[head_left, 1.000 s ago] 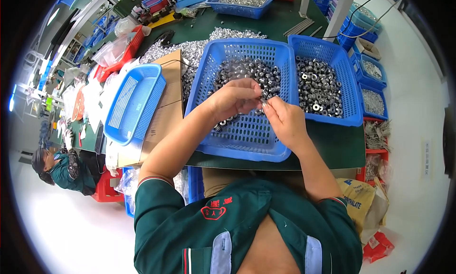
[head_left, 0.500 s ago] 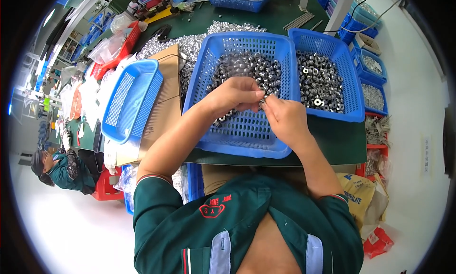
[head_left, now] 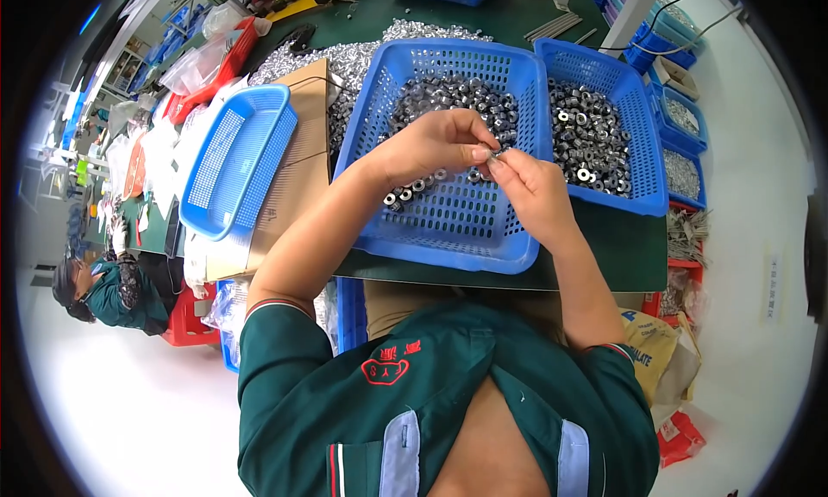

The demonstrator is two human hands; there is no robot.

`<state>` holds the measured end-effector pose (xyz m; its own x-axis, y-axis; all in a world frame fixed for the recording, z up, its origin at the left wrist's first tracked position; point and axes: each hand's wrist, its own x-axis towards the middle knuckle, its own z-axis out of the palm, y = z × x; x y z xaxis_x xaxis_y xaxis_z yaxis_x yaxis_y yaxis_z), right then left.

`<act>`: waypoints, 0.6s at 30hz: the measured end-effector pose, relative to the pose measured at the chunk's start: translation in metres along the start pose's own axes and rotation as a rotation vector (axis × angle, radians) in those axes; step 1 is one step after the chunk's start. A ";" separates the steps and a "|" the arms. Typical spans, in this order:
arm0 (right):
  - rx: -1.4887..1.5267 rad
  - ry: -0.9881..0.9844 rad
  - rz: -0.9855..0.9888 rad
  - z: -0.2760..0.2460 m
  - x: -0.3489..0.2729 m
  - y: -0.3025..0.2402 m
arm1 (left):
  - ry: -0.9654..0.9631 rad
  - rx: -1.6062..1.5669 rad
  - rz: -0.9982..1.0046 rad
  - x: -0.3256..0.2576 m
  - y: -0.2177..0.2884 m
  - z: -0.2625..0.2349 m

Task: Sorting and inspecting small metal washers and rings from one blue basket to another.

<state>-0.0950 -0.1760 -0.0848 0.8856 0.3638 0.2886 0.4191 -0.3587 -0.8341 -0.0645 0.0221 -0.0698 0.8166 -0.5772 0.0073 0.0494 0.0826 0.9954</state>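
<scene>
Together, the left hand (head_left: 433,146) and right hand (head_left: 541,193) pinch a small metal part (head_left: 495,155) above a blue basket (head_left: 448,257). Silvery pieces (head_left: 343,68) cover the green desk (head_left: 619,243) towards eleven o'clock, a white wall (head_left: 759,195) at three

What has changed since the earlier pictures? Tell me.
The view shifted, so the large middle blue basket sits higher in the picture. Nothing was visibly taken up or let go: the left hand and right hand still meet over it, pinching a small part.

My dark-green short-sleeved shirt (head_left: 297,419), blue perforated plastic basket (head_left: 453,257), silver-and-black round metal parts (head_left: 461,93), flat dark-green surface (head_left: 625,249)
</scene>
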 end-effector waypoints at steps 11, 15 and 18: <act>0.104 0.148 -0.029 0.005 -0.008 0.001 | 0.105 1.164 -0.146 0.009 -0.050 0.008; 0.094 0.157 -0.056 0.005 -0.009 0.001 | 0.087 1.383 -0.109 0.013 -0.061 0.014; 0.067 0.170 -0.077 0.007 -0.008 0.003 | 0.044 1.453 -0.132 0.014 -0.065 0.015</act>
<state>-0.1021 -0.1745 -0.0930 0.8748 0.2358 0.4233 0.4779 -0.2748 -0.8343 -0.0650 -0.0029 -0.1330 0.8701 -0.4884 -0.0667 -0.4668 -0.8599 0.2067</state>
